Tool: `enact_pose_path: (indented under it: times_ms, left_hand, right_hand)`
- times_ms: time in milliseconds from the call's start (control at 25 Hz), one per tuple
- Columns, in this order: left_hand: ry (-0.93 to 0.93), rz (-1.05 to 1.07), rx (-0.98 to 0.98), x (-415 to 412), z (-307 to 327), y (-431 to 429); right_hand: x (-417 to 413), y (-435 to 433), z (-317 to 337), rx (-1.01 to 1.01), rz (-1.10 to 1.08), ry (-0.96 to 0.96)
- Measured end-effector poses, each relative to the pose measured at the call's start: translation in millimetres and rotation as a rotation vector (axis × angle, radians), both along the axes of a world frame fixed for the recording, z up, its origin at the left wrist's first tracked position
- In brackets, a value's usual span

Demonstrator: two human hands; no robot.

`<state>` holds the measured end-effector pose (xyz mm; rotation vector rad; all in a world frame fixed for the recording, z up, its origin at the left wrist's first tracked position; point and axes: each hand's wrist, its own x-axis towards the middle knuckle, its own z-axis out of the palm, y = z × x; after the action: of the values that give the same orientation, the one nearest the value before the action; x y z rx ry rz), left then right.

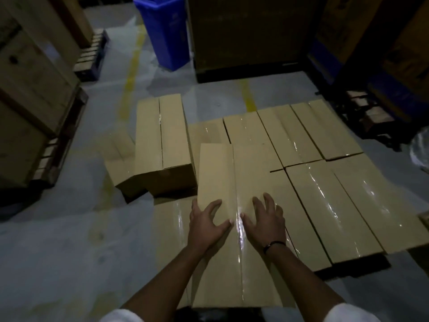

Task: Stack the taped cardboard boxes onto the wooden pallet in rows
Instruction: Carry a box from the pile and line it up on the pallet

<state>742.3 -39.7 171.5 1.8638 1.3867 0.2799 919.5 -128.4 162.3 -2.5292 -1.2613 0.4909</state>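
Both my left hand (206, 220) and right hand (265, 219) lie spread flat on either side of the taped seam (237, 180) of the long box (218, 173), which rests atop the lower row of boxes (336, 205), probably so I can slide it square.

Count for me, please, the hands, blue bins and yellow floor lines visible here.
Hands: 2 (left hand, right hand)
Blue bin: 1
Yellow floor lines: 2 (left line, right line)
Total: 5
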Motion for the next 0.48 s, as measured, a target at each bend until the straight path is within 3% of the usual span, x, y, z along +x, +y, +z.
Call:
enact_pose_path:
  times_ms: [320,480]
  left_hand:
    - [-0.005,0.090,-0.012,46,-3,89]
    - [0.251,-0.154,-0.118,33,-10,127]
  right_hand:
    - [59,109,-8,-0.045,0.194,0.005]
    - [56,155,-14,-0.216,0.436,-0.079]
